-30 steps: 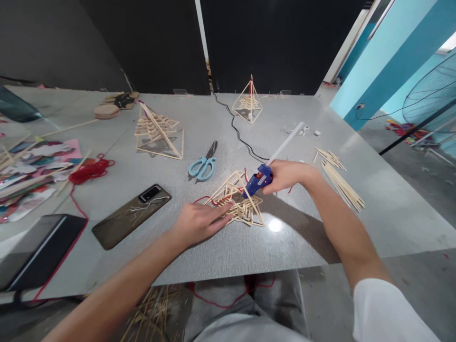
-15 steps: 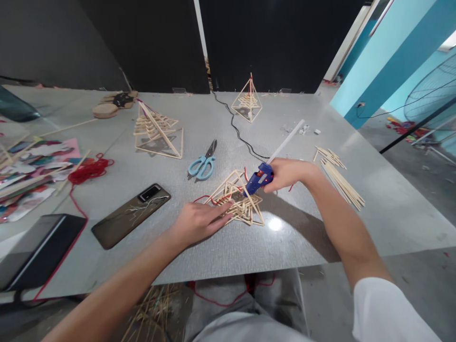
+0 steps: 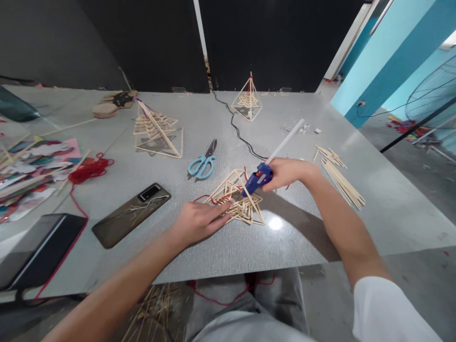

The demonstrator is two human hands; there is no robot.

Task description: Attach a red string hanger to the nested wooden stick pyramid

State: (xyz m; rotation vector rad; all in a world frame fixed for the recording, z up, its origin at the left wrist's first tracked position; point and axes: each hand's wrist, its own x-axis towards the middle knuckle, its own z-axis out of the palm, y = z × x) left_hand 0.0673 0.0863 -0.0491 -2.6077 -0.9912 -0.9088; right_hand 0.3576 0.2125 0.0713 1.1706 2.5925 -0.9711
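My right hand (image 3: 283,172) is wrapped round a blue hot glue gun (image 3: 257,179), with a long glue stick (image 3: 287,140) sticking out of its back. The gun's nozzle points down into a wooden stick frame (image 3: 245,209) lying on the table; whether it touches the sticks I cannot tell. My left hand (image 3: 199,219) lies at the frame's left side, fingers stretched out with their tips resting on the sticks and its thumb hidden. Red yarn (image 3: 201,197) runs through the frame. Light blue scissors (image 3: 204,164) lie just beyond it.
Two stick pyramids stand farther back, one at left (image 3: 158,128) and one at the rear (image 3: 248,99). A phone (image 3: 131,216), a red yarn bundle (image 3: 90,170) and a black box-like object (image 3: 41,249) lie left. Loose sticks (image 3: 344,183) lie right. A black cord (image 3: 237,130) crosses the table.
The glue gun and my right hand have shifted very slightly left. My left hand and the stick frame stay in place.
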